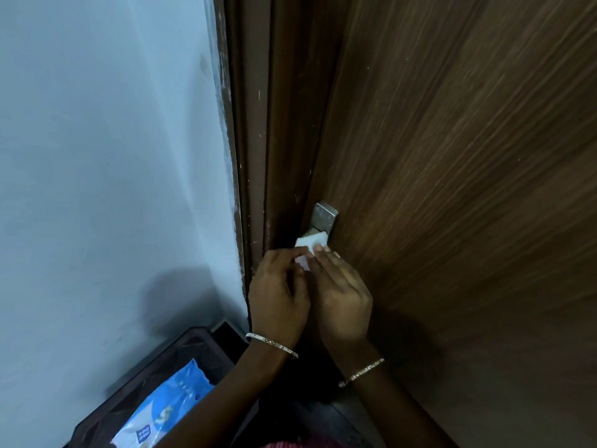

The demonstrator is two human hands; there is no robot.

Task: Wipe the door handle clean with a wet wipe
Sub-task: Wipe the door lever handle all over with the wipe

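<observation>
Folded white wet wipe is pinched between left hand and right hand, pressed just below square grey metal door handle | blue-and-white wipes pack lies well below handle, left; label printing unreadable

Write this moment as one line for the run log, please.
stage: wiping | both hands, left and right, hold wipe against handle | wipe pack in crate
</observation>
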